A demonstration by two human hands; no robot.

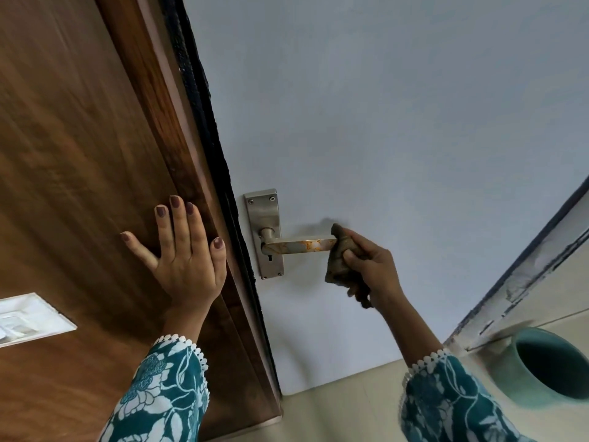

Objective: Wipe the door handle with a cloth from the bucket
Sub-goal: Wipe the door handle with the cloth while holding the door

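Observation:
A metal lever door handle (pixel 299 245) with rusty stains sticks out from a steel backplate (pixel 264 232) on a pale blue door. My right hand (pixel 371 266) grips a bunched brown cloth (pixel 339 255) that wraps the free end of the lever. My left hand (pixel 183 248) lies flat with fingers spread on the brown wooden frame (pixel 95 154) left of the handle. A teal bucket (pixel 541 366) stands on the floor at the lower right, its inside dark.
A white switch plate (pixel 28 317) sits on the wood panel at the far left. A black strip runs down the door's edge (pixel 220 154). Beige floor tiles (pixel 344 409) lie below, and a worn grey frame (pixel 522 279) slants at the right.

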